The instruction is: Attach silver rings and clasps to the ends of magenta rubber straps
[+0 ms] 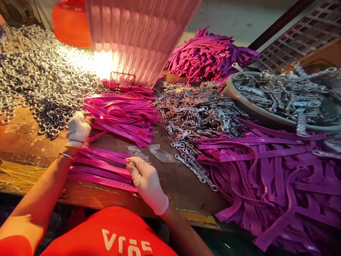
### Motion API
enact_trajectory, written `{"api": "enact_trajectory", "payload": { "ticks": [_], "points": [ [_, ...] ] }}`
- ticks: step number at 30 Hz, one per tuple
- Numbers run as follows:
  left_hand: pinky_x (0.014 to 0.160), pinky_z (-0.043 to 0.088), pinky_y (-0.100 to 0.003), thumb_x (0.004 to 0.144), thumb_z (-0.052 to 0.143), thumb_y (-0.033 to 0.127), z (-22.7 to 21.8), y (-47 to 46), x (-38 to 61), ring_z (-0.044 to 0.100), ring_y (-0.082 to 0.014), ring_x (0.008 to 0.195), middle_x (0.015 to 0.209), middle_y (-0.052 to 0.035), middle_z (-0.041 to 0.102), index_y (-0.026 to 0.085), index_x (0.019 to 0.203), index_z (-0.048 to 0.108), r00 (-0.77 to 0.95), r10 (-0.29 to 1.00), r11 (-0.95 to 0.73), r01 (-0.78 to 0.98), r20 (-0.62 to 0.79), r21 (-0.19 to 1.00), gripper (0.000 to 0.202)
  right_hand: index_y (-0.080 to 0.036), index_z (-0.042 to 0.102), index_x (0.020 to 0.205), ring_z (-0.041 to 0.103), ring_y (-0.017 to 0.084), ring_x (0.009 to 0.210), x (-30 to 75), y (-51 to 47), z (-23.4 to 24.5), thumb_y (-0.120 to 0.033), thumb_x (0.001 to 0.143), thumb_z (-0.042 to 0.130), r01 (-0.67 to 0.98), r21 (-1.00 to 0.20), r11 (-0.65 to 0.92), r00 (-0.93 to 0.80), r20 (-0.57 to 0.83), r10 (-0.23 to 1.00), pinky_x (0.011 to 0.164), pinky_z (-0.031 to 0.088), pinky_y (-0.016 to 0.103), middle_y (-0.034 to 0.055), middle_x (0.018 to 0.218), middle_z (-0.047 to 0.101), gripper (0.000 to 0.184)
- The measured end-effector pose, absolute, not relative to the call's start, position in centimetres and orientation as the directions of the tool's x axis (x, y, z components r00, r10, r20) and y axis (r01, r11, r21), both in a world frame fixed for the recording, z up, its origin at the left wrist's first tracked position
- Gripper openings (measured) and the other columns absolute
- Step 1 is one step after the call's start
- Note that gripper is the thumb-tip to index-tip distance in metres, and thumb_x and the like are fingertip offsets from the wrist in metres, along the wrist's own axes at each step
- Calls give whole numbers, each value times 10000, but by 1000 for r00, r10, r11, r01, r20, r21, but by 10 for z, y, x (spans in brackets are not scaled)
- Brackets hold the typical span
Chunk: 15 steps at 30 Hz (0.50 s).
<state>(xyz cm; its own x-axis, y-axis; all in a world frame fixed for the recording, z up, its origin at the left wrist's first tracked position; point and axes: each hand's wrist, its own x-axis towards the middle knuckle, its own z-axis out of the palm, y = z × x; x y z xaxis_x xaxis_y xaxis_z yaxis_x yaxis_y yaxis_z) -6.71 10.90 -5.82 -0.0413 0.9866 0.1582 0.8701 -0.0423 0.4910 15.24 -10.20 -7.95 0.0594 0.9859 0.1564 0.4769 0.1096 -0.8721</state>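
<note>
My left hand (79,128), in a white dotted work glove, is curled between the heap of metal rings (57,96) and the left ends of a bundle of pink straps (122,119). What its fingertips hold, if anything, is hidden. Closer to me, several pink straps (103,161) lie side by side along the table's front edge. My right hand (146,181), gloved in white, pinches at the right end of one of these straps. A small metal bit shows by its fingertips, too small to name.
Metal links with looped ends (202,110) are heaped right of the bundle, and more fill a grey basin (229,90). Purple straps (269,177) hang over the right edge; another pile (202,53) lies behind. A ribbed translucent panel (138,39) stands beside an orange lamp (71,25).
</note>
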Motion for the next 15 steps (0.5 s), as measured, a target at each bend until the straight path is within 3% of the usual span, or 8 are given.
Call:
{"api": "enact_trajectory", "payload": {
  "ticks": [4, 9, 15],
  "points": [
    [1029, 442, -374, 965, 551, 341, -66, 104, -63, 622, -261, 1110, 1189, -138, 668, 98, 1228, 569, -1, 980, -100, 864, 201, 494, 358, -215, 689, 1079, 710, 170, 897, 144, -108, -83, -253, 1024, 522, 516, -840, 169, 34, 218, 975, 815, 509, 263, 40, 982, 771, 180],
    [1014, 447, -383, 914, 572, 244, -88, 106, -59, 621, -319, 1174, 1233, -214, 645, 74, 1197, 565, -65, 978, -47, 857, 198, 513, 330, -213, 689, 1107, 719, 179, 898, 139, -115, -87, -246, 1027, 529, 572, -787, 229, -10, 273, 962, 812, 515, 279, 40, 993, 779, 181],
    [900, 472, -405, 897, 596, 262, -85, 124, -55, 648, -330, 1052, 1055, -198, 704, 74, 1022, 627, -168, 983, 96, 813, 75, 574, 228, -209, 691, 1096, 720, 184, 908, 127, -123, -86, -261, 1033, 534, 603, -750, 272, -37, 314, 949, 832, 518, 287, 45, 984, 778, 177]
  ]
}}
